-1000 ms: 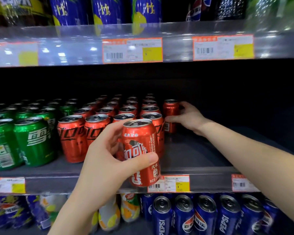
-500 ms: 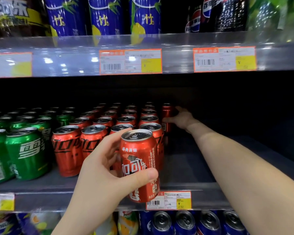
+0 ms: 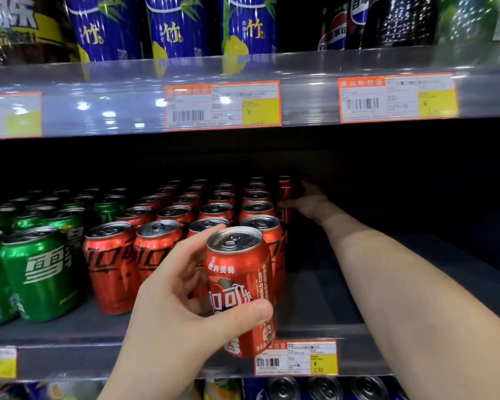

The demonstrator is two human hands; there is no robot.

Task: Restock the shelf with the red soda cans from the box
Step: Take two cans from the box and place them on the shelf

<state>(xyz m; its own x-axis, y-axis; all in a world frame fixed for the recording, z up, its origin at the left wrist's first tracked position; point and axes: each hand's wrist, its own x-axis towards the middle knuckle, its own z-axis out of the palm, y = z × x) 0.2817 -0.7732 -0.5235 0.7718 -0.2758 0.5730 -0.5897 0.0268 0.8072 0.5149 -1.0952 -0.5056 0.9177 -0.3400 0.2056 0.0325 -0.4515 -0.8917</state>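
Head view, single frame. Left hand (image 3: pixel 179 321) in foreground, grip clenched around a red soda can (image 3: pixel 240 290): thumb across the front low on the label, fingers wrapped behind. Can upright, tilted slightly, held in the air in front of the shelf edge (image 3: pixel 98 359), just over a price tag (image 3: pixel 296 357). Pull tab on top intact.

Right hand (image 3: pixel 309 202) reached deep to the back of the middle shelf, forearm stretched over the bare right part of the shelf floor. Grip closed on a second red can (image 3: pixel 285 194), thumb across its front, fingers behind it. Second can upright at the far end of the rightmost red column, just beside the rear cans of the neighbouring row; whether resting on the shelf or lifted, cannot tell (too dark).

Red cans on shelf (image 3: pixel 113 267): four columns, running front to back, upright, packed touching. Green cans (image 3: pixel 44 272) in columns immediately left of the red block.

Upper shelf: blue bottles (image 3: pixel 173 27) with lemon graphics, darker bottles to the right; two orange-bordered price tags (image 3: pixel 223 105) on its clear front rail. Lower shelf: tops of blue cans (image 3: pixel 283 388) visible below the tag. Box not in frame.
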